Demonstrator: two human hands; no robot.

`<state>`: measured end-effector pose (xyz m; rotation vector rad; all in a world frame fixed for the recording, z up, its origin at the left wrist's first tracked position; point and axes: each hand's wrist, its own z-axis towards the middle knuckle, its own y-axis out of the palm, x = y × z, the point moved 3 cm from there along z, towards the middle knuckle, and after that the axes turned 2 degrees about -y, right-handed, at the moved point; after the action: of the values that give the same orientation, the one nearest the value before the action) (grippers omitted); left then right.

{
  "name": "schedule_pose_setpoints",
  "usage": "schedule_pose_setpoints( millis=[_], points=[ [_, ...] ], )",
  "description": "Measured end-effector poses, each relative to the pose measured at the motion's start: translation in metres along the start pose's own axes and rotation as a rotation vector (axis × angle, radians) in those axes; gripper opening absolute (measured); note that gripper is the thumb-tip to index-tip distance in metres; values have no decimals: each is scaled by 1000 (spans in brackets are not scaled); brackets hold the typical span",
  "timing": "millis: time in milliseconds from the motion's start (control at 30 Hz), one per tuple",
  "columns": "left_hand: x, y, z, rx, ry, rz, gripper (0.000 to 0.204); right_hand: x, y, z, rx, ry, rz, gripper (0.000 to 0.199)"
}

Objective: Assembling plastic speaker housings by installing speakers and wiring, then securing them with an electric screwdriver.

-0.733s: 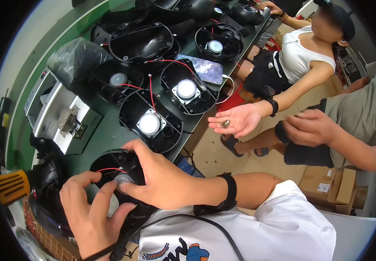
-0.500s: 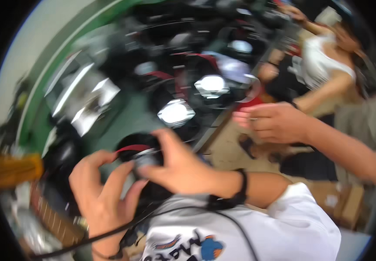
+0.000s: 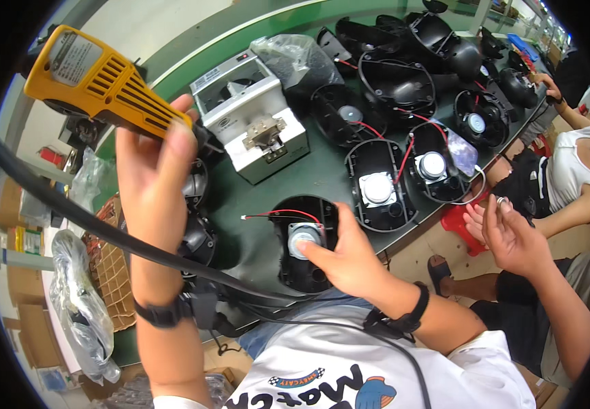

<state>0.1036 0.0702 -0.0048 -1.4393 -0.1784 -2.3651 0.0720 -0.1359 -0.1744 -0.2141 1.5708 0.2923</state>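
My left hand is raised at the left, closed around the narrow end of a yellow vented power tool. The tool's working tip is hard to make out. Near the bench's front edge lies a black oval plastic shell with a round silver speaker inside. A red wire with a white plug reaches out over the shell's left rim. My right hand grips the shell's right side, its thumb pressed on the speaker.
A grey-white metal machine stands behind on the green bench. Similar shells with speakers lie to the right, more black shells beyond. A thick black cable crosses the left foreground. Another person's hand is at the right.
My left hand has left the shell and risen to the left, taking hold of the yellow power tool. My right hand stays at the shell. The view has shifted and sharpened.
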Motion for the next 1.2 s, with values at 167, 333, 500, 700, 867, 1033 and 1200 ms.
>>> schedule_pose_setpoints(
  millis=[167, 333, 500, 700, 867, 1033, 1200],
  points=[
    [26, -5, 21, -373, 181, -362, 45, -12, 5, 4, 50, -30, -195, 64],
    [39, 1, 24, -518, 246, -470, 61, -40, 2, 10, 7, -163, -581, 61],
    [26, -47, 18, -312, 140, -541, 61, -48, 21, 22, -63, -346, -545, 75],
    [54, -17, -3, -271, 291, -632, 52, -76, 28, 30, 139, -684, -307, 61],
    [80, -3, -29, -329, 301, -844, 47, -92, 17, 13, -86, -612, -123, 29],
    [92, 3, -35, -615, 264, -835, 77, -89, 16, -21, -326, -75, 672, 28],
    [85, 14, -43, -704, 178, -889, 84, -85, 1, -46, -483, -110, 586, 25]
  ],
)
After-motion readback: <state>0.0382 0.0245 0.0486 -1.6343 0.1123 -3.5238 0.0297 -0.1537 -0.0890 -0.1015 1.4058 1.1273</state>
